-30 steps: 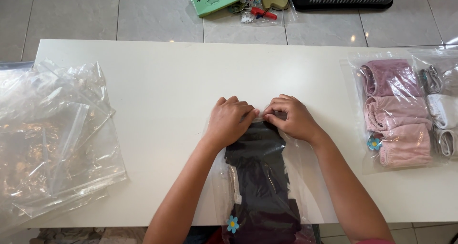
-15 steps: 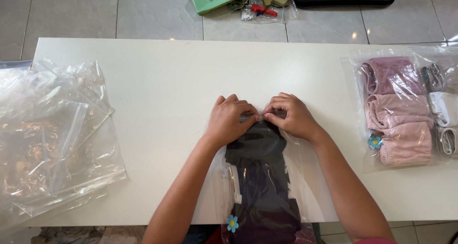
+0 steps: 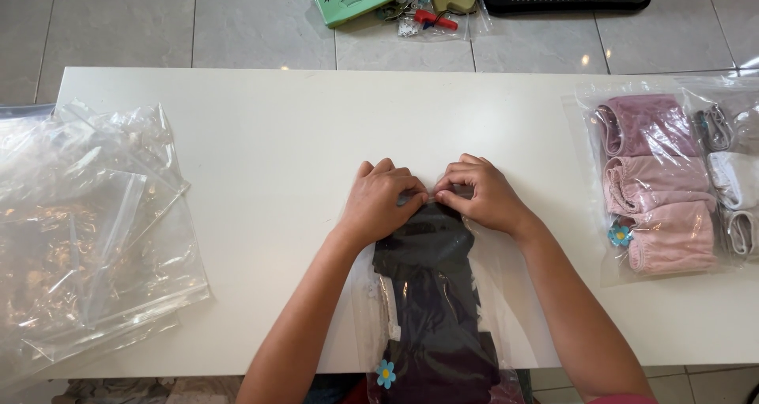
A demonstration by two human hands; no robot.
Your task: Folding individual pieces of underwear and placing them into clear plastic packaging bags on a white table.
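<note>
The clear bag (image 3: 431, 293) with dark folded garments inside lies at the near edge of the white table (image 3: 261, 151), in front of me. My left hand (image 3: 379, 202) and right hand (image 3: 482, 194) pinch its top edge with closed fingertips, almost touching each other. Empty clear bags (image 3: 87, 238) lie far left, a packed bag of pink garments (image 3: 656, 183) far right.
</note>
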